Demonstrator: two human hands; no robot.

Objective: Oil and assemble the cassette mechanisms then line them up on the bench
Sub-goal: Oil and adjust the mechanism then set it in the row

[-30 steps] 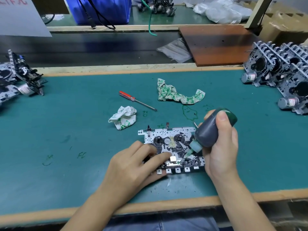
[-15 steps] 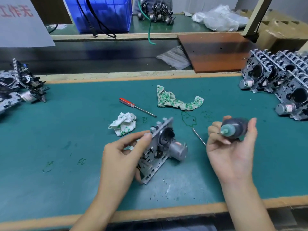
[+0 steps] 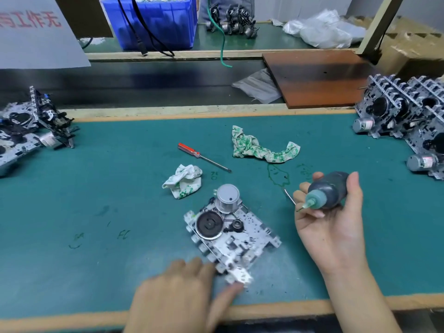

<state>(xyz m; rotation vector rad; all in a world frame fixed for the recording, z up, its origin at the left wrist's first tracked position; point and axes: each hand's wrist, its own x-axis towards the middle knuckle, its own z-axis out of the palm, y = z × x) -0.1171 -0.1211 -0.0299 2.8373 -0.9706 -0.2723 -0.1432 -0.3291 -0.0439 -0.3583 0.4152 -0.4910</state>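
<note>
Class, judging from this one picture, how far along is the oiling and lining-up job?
Done: rows of finished grey metal mechanisms stand at the bench's right end. In hand: the left hand steadies one mechanism, flywheel side up, while the right hand holds the dark oil bottle off it. Left: oiling this side, lining it up, possibly the left pile.

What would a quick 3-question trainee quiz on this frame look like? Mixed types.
1. True or false: the right hand grips the oil bottle.
2. Which side of the cassette mechanism faces up? A) motor and flywheel side B) the other face
3. Fill in: the red-handled ___ lies on the green mat between the two stained rags.

Key: 1 true; 2 A; 3 screwdriver.
</note>
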